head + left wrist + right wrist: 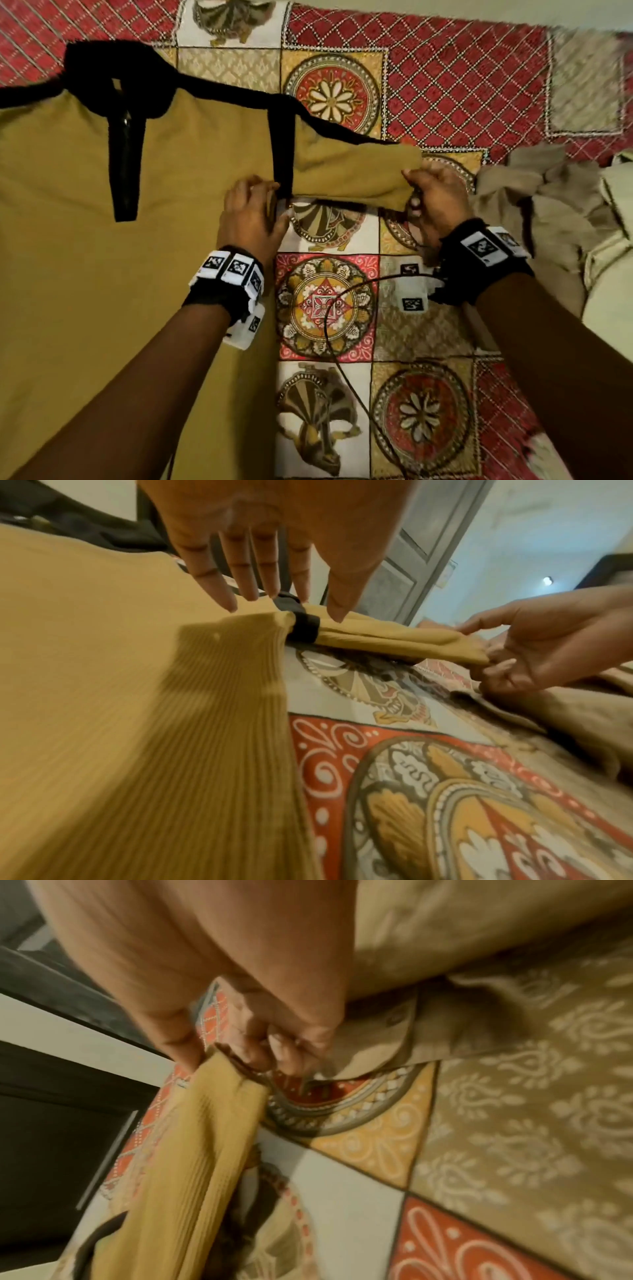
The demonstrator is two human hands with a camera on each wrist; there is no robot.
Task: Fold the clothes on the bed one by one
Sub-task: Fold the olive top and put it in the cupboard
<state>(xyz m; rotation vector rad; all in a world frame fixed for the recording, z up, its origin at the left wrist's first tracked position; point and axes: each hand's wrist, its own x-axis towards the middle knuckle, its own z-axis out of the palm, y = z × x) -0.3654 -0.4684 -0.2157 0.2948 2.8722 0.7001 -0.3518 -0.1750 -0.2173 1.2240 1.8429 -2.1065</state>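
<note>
Both hands work at the right side of a mustard-yellow shirt (102, 240) lying flat on a bed. Its body fills the left half of the head view, with a black collar (106, 65) at the top, a black placket running down the chest and black trim along the shoulder.

The left hand (251, 212) lies with fingers straight and spread, fingertips (227, 599) pressing down on the ribbed yellow fabric where the black armhole band (282, 150) meets the shirt's side. It grips nothing.

The right hand (435, 202) pinches the cuff end of the short sleeve (352, 171) between thumb and curled fingers, holding the sleeve stretched out sideways from the shirt, raised slightly above the bed. The right wrist view shows the yellow fabric bunched in that pinch.

Under the shirt, a patchwork bedspread (322, 305) covers the bed, with squares of red, gold and white showing flower medallions and fan shapes, bordered by red diamond pattern.

To the right of the right hand, just beside it, lies a crumpled heap of beige clothes (548, 212).

Each wrist wears a black band (219, 294) carrying white blocks with black square markers, and a thin dark cable (346, 370) loops across the bedspread from the right wrist.
</note>
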